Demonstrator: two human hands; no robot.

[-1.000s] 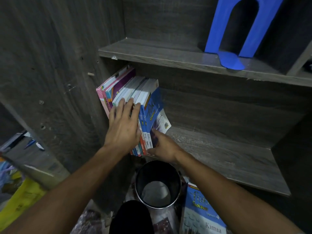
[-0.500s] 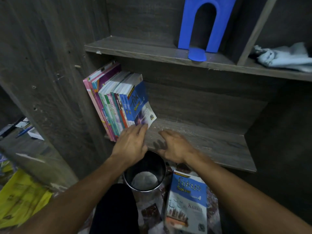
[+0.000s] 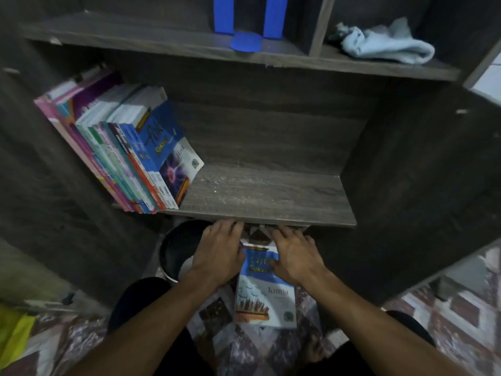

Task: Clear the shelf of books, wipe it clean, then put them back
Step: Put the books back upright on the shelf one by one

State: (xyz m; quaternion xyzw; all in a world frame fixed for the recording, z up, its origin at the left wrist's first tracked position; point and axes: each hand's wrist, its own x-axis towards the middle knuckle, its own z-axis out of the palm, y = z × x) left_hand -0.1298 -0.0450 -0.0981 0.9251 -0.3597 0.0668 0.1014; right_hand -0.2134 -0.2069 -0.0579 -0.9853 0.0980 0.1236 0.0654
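Several books point(image 3: 119, 147) lean to the left against the side wall of the dark wooden shelf point(image 3: 265, 196). Another blue book marked "kimia" point(image 3: 264, 289) lies flat on the floor below the shelf edge. My left hand point(image 3: 219, 253) hovers at that book's upper left corner with its fingers spread, holding nothing. My right hand point(image 3: 295, 253) lies over the book's upper right part, fingers straight. A light blue cloth point(image 3: 385, 44) lies crumpled in the upper right compartment.
A blue bookend point(image 3: 245, 25) stands on the upper shelf. A round metal bin point(image 3: 176, 248) sits on the floor left of my left hand. Patterned floor tiles point(image 3: 461, 316) lie around my knees. Yellow paper point(image 3: 13, 332) lies at far left.
Both hands left the leaning books and dropped from the shelf to the book on the floor. The view tilted down and to the right.
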